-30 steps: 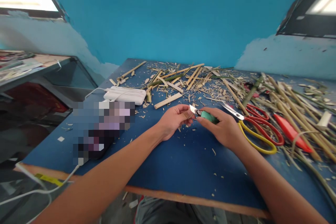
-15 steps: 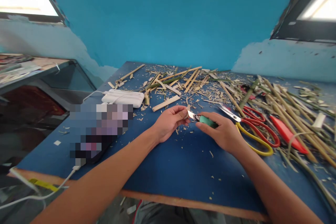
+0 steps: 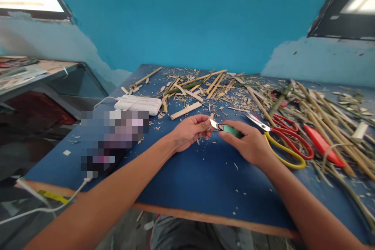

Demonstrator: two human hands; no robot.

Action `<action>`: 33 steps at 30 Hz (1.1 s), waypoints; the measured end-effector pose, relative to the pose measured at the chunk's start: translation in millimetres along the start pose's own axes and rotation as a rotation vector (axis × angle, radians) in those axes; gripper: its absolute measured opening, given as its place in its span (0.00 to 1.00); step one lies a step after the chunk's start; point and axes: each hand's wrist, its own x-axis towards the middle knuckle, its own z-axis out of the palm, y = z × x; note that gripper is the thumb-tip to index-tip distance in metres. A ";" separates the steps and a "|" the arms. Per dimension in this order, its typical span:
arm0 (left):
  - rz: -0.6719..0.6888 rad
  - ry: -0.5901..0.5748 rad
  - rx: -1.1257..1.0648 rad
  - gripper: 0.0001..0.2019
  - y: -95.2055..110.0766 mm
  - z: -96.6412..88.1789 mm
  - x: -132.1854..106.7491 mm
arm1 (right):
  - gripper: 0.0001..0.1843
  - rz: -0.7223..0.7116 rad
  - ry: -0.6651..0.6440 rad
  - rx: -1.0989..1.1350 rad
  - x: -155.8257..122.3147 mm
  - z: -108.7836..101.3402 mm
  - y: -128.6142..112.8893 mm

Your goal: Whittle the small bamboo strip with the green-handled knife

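Observation:
My left hand [image 3: 190, 134] is closed in a pinch on a small pale bamboo piece [image 3: 212, 116]; most of the piece is hidden by the fingers. My right hand [image 3: 249, 144] wraps around the green handle of a utility knife [image 3: 232, 131]. Its bare blade points left and lies against or very close to the bamboo piece, by my left thumb. Both hands are just above the middle of the blue table [image 3: 205, 187]. Right of my right hand lie scissors with red handles [image 3: 293, 138] and a yellow-handled pair [image 3: 285, 160].
Bamboo sticks [image 3: 334, 121] and shavings heap up at the right and along the back. A red pointed object [image 3: 324, 146] lies among them. On the left are a white power bank [image 3: 137, 104], a blurred-out device [image 3: 117, 140] and a white cable [image 3: 70, 201]. A blue wall [image 3: 199, 19] stands behind.
The camera view has tilted slightly. My hands keep nearly the same place and grip; the knife blade has turned slightly against the bamboo piece.

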 end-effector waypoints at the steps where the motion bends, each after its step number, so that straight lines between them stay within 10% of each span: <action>1: -0.002 -0.001 0.009 0.11 0.3 0.6 -0.1 | 0.19 -0.003 0.005 0.002 -0.1 0.5 -0.4; 33: -0.050 -0.009 0.077 0.10 2.1 3.2 -0.4 | 0.19 0.017 0.002 -0.013 1.7 -4.3 0.3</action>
